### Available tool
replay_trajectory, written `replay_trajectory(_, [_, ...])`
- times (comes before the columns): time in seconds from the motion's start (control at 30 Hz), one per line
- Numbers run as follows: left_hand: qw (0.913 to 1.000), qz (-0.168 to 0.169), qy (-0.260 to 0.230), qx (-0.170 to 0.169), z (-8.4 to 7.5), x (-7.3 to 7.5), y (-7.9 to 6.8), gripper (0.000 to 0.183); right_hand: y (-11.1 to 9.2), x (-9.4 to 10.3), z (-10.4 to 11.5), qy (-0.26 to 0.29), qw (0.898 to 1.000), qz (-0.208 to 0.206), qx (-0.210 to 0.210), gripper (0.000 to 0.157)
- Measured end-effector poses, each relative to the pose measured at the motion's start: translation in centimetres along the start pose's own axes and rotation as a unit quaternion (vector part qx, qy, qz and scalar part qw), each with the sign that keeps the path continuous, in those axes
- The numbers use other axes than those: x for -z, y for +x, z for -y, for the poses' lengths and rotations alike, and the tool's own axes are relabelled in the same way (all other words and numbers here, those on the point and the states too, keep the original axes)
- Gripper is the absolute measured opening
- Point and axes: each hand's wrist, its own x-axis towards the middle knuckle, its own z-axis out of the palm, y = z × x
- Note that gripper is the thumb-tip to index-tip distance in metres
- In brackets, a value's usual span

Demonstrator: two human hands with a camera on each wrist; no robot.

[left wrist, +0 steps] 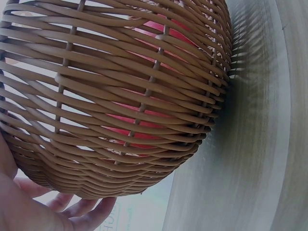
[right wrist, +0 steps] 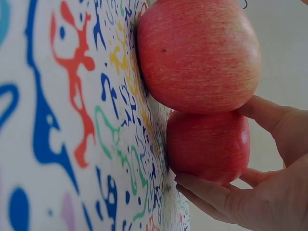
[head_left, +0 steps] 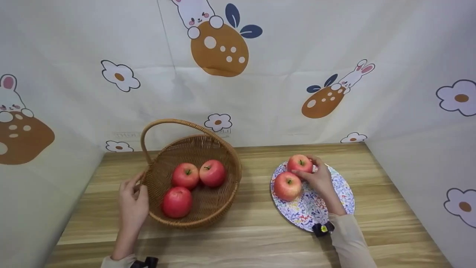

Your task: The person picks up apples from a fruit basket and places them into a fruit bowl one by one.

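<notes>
A wicker basket with a tall arched handle tilts toward me on the left, holding three red apples. My left hand grips its left rim; the left wrist view shows fingertips curled along the woven side. To the right lies a round plate with a colourful splashed pattern, bearing two apples. Around the farther apple my right hand has thumb and fingers closed. The nearer apple touches it; in the right wrist view the thumb tip meets that nearer apple too.
Basket and plate stand apart on a wood-grain table. A pale curtain printed with rabbits and flowers rises behind the table and along both sides, close behind the basket handle.
</notes>
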Motion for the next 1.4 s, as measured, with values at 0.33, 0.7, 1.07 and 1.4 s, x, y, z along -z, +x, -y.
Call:
replay_trajectory(0.33, [0.9999, 0.004, 0.002, 0.013, -0.5, 0.1, -0.1, 0.044, 0.2, 0.1, -0.3, -0.018, 1.0, 0.012, -0.001, 0.078])
replay_trajectory(0.7, [0.9996, 0.016, 0.001, 0.025, -0.6, 0.2, 0.0, 0.044, 0.0, 0.2, -0.1, -0.033, 0.999, 0.032, 0.01, 0.078])
replay_trajectory(1.07, [0.9999, 0.007, 0.004, 0.015, -0.3, 0.1, 0.0, 0.044, -0.3, 0.7, 0.8, -0.045, 0.998, 0.041, 0.011, 0.081])
replay_trajectory(1.4, [0.9998, -0.011, 0.013, -0.002, -0.5, 0.0, -0.1, 0.041, -0.6, 1.0, 1.7, -0.072, 0.996, 0.033, 0.037, 0.078])
